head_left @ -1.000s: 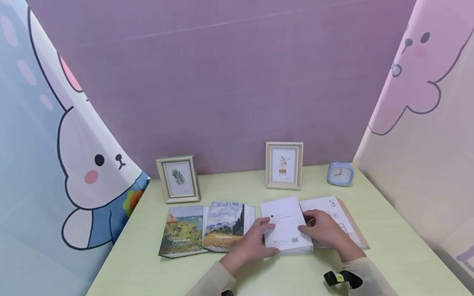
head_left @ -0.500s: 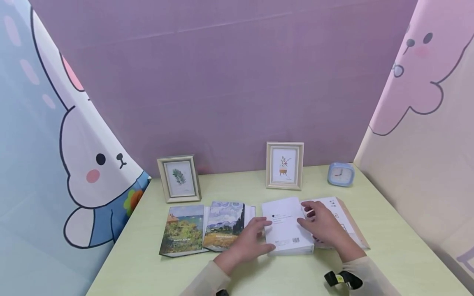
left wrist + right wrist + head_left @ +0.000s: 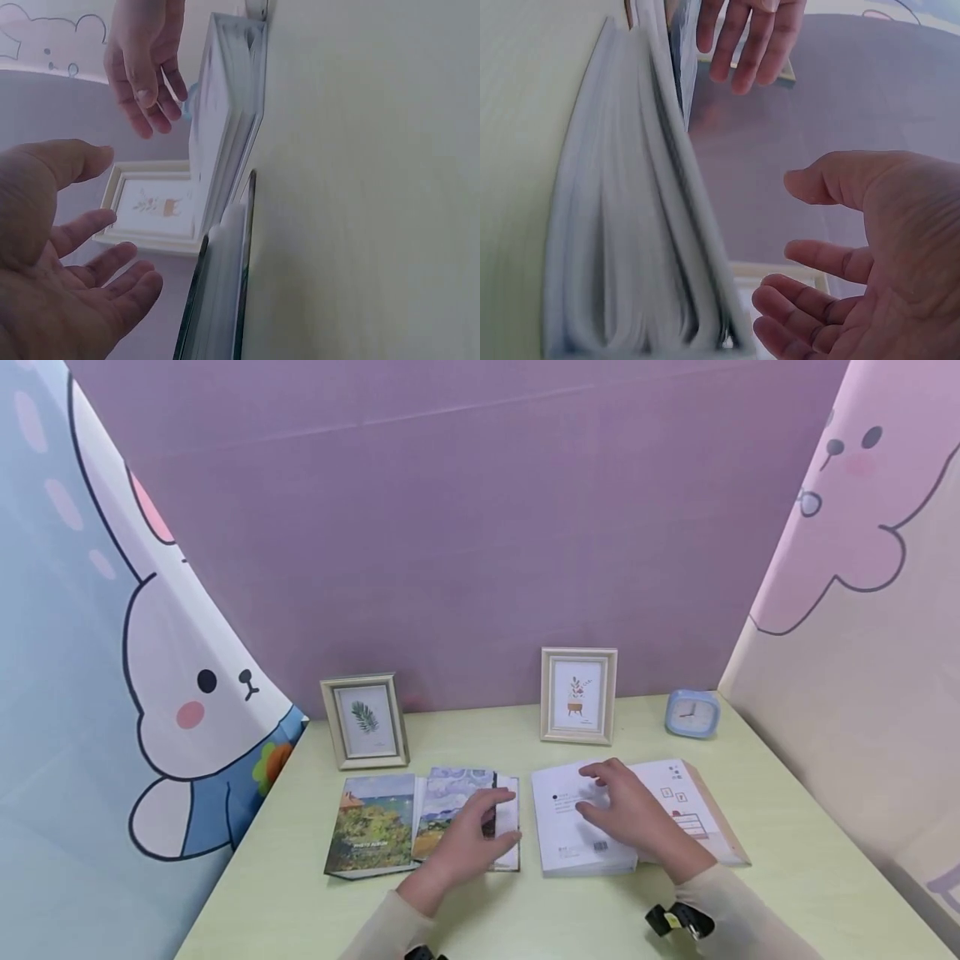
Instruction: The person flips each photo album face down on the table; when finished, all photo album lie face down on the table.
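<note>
My left hand hovers over a photo album with a painted landscape cover, fingers loosely spread and nothing in them. Beneath my right hand lies a white photo album, its back cover with small print and a barcode facing up. Both wrist views show gaps between hands and albums; thick page edges of the white album face the right wrist camera. A second white album with line drawings lies partly under it. At far left is another painted-cover photo album, partly overlapped by its neighbour.
Behind the albums stand a picture frame with a green leaf, one with a potted plant, and a blue clock. A purple wall panel backs the pale green table; printed curtains flank it.
My left hand has let go of the white album and moved left above the painted-cover album. My right hand has released its edge and risen over its cover. The white album stays down.
</note>
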### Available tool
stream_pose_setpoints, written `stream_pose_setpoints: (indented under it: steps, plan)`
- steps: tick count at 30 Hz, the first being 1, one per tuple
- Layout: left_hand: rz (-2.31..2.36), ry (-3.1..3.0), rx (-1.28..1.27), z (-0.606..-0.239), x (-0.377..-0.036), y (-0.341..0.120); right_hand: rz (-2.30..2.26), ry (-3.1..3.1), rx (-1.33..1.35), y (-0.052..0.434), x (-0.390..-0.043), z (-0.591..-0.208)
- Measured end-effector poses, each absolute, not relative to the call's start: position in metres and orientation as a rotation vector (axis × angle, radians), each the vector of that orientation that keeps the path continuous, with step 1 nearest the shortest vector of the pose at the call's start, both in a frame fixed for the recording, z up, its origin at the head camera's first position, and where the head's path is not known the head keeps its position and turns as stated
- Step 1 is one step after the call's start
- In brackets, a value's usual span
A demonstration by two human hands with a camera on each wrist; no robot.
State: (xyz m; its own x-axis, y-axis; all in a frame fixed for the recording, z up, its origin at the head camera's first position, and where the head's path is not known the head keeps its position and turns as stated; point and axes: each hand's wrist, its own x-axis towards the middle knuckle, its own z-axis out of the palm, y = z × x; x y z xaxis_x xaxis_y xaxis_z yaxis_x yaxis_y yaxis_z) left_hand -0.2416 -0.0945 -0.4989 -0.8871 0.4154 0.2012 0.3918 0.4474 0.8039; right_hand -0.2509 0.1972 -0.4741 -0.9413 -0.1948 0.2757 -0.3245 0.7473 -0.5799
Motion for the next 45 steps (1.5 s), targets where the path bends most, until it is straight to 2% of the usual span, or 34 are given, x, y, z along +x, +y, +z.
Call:
stream_pose_setpoints:
  steps: [11, 23, 29, 45]
  plan:
    - [1.616, 2.727, 0.689, -0.493, -0.242, -0.145, 1.047, -2.835, 0.466, 0.159, -0.254, -0.467]
    - [1.752, 2.774, 0.385, -0.498, -0.245, -0.189, 1.139, -2.812, 0.623, 0.126, -0.257, -0.477]
    - [1.812, 2.73, 0.281, -0.506, -0.247, -0.202, 1.16, -2.809, 0.689, 0.116, -0.258, -0.481]
    - [1.86, 2.671, 0.224, -0.516, -0.253, -0.212, 1.174, -2.825, 0.76, 0.098, -0.261, -0.486]
